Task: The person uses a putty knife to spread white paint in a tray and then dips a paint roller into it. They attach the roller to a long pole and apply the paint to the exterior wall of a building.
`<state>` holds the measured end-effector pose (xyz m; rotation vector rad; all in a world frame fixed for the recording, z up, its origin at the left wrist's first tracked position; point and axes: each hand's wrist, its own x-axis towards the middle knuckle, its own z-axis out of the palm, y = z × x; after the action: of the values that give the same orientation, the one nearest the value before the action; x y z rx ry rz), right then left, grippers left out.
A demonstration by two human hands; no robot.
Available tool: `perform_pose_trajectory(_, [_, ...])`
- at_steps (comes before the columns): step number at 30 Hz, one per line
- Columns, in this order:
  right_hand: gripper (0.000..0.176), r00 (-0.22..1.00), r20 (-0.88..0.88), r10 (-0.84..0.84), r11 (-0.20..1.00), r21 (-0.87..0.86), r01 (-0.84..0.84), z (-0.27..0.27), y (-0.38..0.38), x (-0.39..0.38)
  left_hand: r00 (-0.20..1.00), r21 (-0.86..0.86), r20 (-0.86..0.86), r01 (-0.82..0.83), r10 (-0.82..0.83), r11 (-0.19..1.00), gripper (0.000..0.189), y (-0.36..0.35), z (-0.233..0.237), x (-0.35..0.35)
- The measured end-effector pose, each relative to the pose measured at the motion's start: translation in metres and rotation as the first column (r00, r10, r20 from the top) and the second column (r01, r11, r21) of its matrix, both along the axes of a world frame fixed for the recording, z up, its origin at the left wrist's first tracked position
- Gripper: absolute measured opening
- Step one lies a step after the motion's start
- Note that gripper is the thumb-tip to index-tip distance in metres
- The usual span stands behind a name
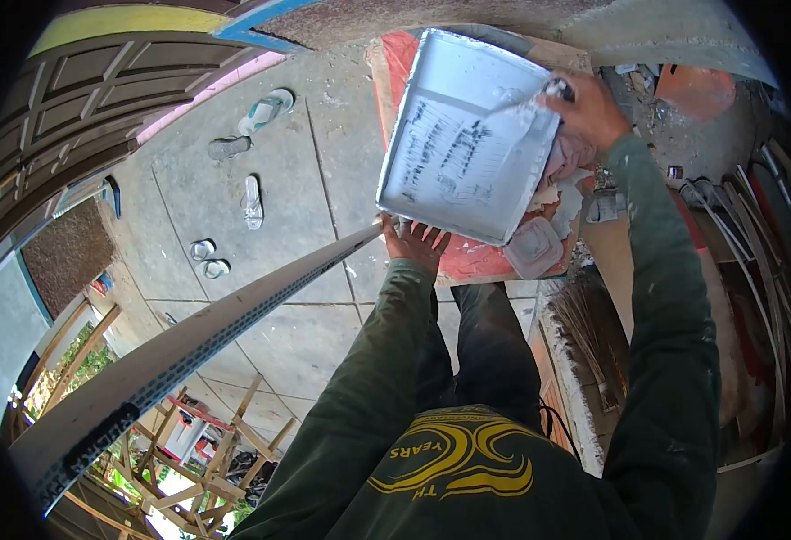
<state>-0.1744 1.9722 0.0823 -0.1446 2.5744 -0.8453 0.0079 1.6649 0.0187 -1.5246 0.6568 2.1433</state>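
At the far right corner of a white paint tray, my right hand is closed on a paint-smeared paintbrush, whose head reaches over the tray. White paint covers the tray, with dark streaks showing through its ribbed floor. My left hand is at the tray's near left edge, its fingers against the rim. A long pale pole with a blue dotted pattern and dark lettering runs from close to the camera down to that hand, its narrow end between thumb and fingers.
Beneath the tray is a red, paint-spotted surface with a clear plastic container. Sandals and other footwear lie on the concrete floor. Wooden strips lean at right; a wooden frame stands at lower left.
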Motion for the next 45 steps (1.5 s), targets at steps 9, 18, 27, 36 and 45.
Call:
perform_pose_trajectory(9, [0.034, 0.997, 0.079, 0.011, 0.972, -0.234, 0.007, 0.045, -0.045, 0.064, 1.000, 0.000, -0.003, -0.011, 0.011, 1.000, 0.097, 0.002, 0.003, -0.001])
perform_pose_trajectory(18, [0.034, 0.994, 0.088, 0.063, 0.970, -0.242, -0.040, 0.023, -0.036, 0.090, 1.000, 0.027, -0.008, -0.023, 0.023, 0.999, 0.100, 0.000, 0.002, 0.000])
perform_pose_trajectory(27, [0.033, 0.930, -0.366, 0.032, 0.995, 0.096, 0.003, 0.035, 0.006, 0.024, 0.999, 0.022, -0.028, -0.020, 0.020, 1.000, 0.102, 0.005, 0.012, -0.002])
perform_pose_trajectory(36, [0.033, 0.990, 0.058, 0.132, 0.975, -0.185, -0.119, 0.030, -0.020, 0.087, 0.998, 0.013, -0.036, -0.041, 0.042, 0.999, 0.103, 0.005, 0.013, -0.001])
perform_pose_trajectory(45, [0.034, 0.904, -0.408, 0.124, 0.978, 0.203, -0.043, 0.023, 0.020, 0.017, 0.999, -0.025, -0.040, -0.021, 0.020, 0.999, 0.101, 0.007, 0.011, 0.000])
